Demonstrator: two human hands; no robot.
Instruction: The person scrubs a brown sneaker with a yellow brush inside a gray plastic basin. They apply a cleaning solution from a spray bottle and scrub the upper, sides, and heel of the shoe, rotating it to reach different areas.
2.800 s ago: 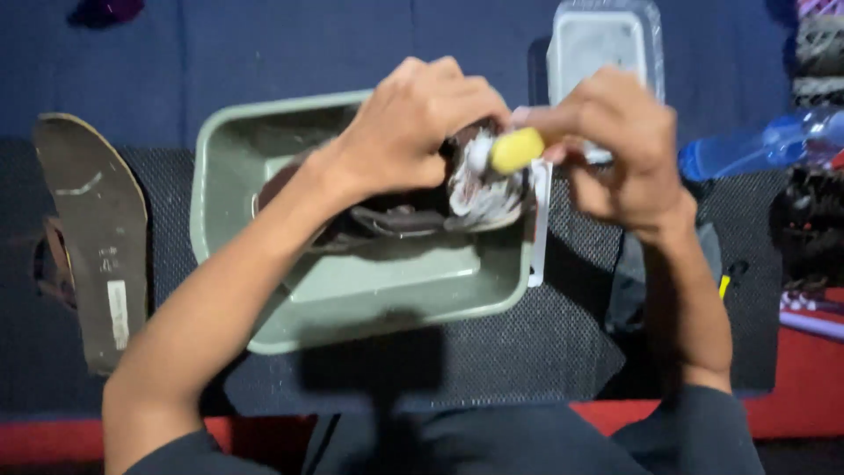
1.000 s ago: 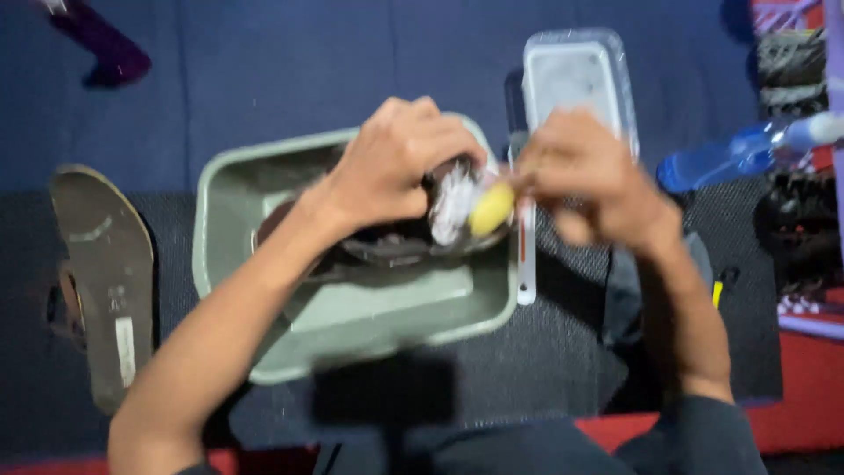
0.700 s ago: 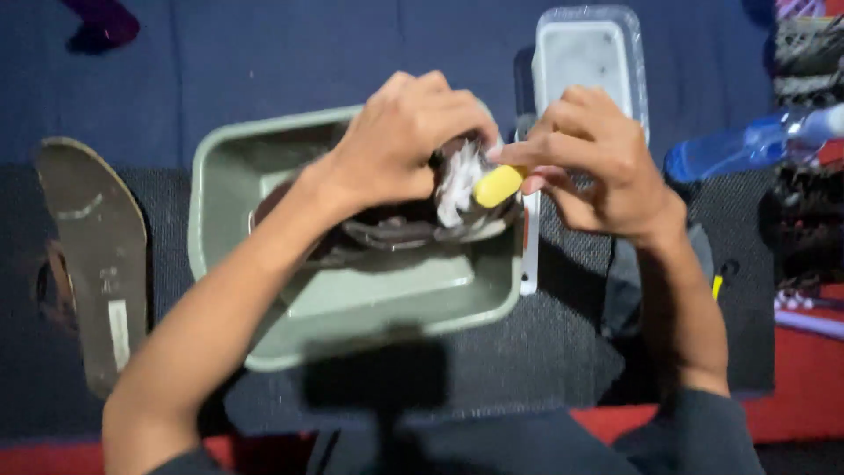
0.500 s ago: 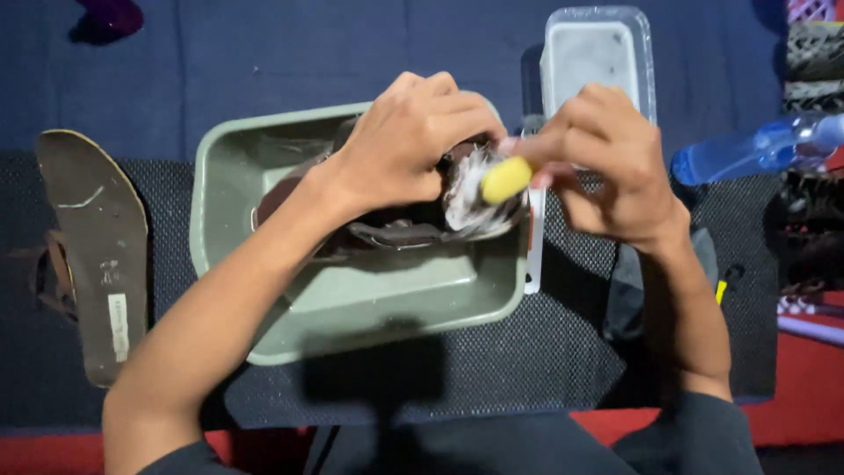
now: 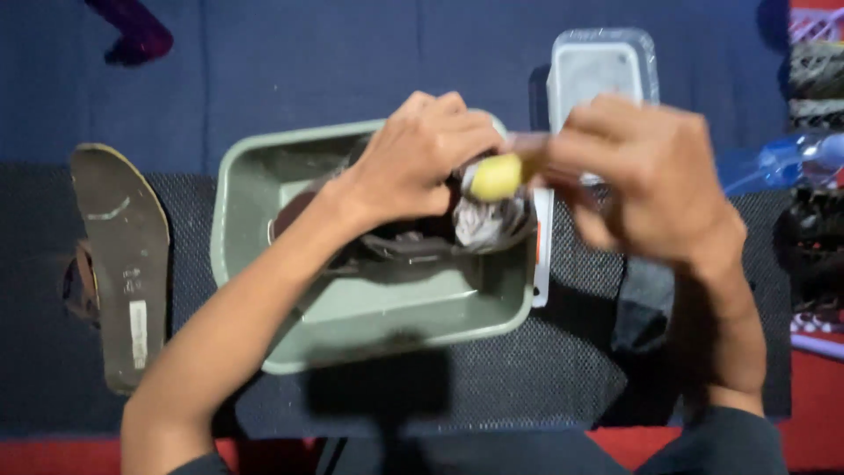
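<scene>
Sandal [image 5: 396, 242] gripped by the left hand [image 5: 422, 163] over the green basin [image 5: 387, 321]; yellow-tipped brush [image 5: 497, 176] pinched in the blurred right hand [image 5: 646, 189]; sandal best held steady while short, firm strokes are applied.

Basin [image 5: 264, 185] near half open; clear container [image 5: 603, 70], bottle [image 5: 796, 158] crowd right.

A dark sandal [image 5: 119, 264] lies left, a clear lidded container [image 5: 603, 66] beyond.
</scene>
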